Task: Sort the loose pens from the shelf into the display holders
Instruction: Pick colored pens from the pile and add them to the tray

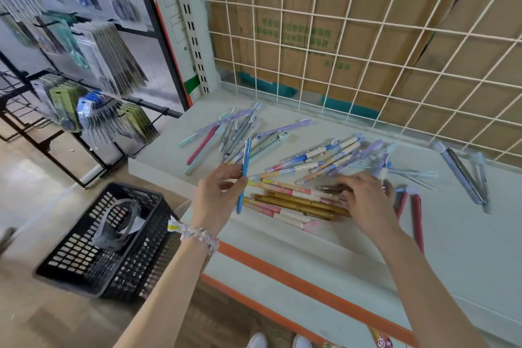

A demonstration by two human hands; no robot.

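Note:
Many loose pens lie scattered on the pale shelf (324, 251). My left hand (217, 195) pinches a blue pen (244, 172) and holds it nearly upright above the shelf's front left part. My right hand (367, 200) reaches palm down over the pile, its fingertips on a dark pen (330, 188) beside several gold pens (299, 203). Pink and white pens (282, 188) lie under and around the gold ones. A pastel heap (234, 135) sits at the back left, and a blue and purple heap (339, 158) sits in the middle.
A white wire grid (367, 51) with cardboard behind it backs the shelf. Red pens (416, 215) and grey-blue pens (463, 175) lie to the right. A black plastic basket (93, 268) stands on the floor at left. Racks of packaged goods (107, 65) hang further left.

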